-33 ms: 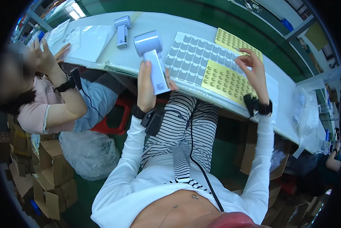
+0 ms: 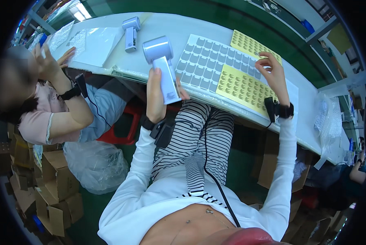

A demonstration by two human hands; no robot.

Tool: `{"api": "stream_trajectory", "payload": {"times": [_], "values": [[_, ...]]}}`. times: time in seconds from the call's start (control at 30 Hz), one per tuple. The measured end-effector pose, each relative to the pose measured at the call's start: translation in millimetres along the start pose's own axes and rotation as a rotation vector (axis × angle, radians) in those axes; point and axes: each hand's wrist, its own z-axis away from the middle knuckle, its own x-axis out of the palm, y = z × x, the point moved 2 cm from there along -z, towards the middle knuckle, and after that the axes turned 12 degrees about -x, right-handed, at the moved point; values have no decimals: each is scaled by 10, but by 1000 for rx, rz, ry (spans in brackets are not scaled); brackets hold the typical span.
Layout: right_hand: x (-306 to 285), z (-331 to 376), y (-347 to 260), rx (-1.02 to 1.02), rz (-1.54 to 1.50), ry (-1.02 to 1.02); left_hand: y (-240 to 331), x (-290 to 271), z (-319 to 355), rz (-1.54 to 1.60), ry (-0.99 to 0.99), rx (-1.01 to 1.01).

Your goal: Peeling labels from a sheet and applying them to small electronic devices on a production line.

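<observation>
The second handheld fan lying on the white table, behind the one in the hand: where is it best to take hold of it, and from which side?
Best by its straight handle, probably from above. The second fan lies flat on the table, round head toward the far edge and handle pointing to the person, free on both sides. The left hand grips the nearer fan by its handle likewise.

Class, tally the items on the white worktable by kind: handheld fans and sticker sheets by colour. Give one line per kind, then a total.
Pale blue handheld fans: 2 (one in the left hand; one lying,)
Yellow sticker sheets: 2 ()
Grey sticker sheets: 1 ()
Total: 5
</observation>
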Motion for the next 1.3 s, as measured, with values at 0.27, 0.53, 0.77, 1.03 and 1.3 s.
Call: {"api": "stream_trajectory", "payload": {"times": [0.27,0.53,0.77,1.03,1.3], "values": [[54,-72,757,120,156,2,-117,-31,253,85,-12,-36],[44,-71,721,108,218,10,-116,-30,294,44,-21,-23],[30,-64,730,127,178,-2,-148,-14,315,68,-31,-37],[1,-37,700,170,161,54,-189,-39,309,51,-23,-52],[-6,-63,700,196,146,-16,-167,-25,309,59,-28,-52]]}}
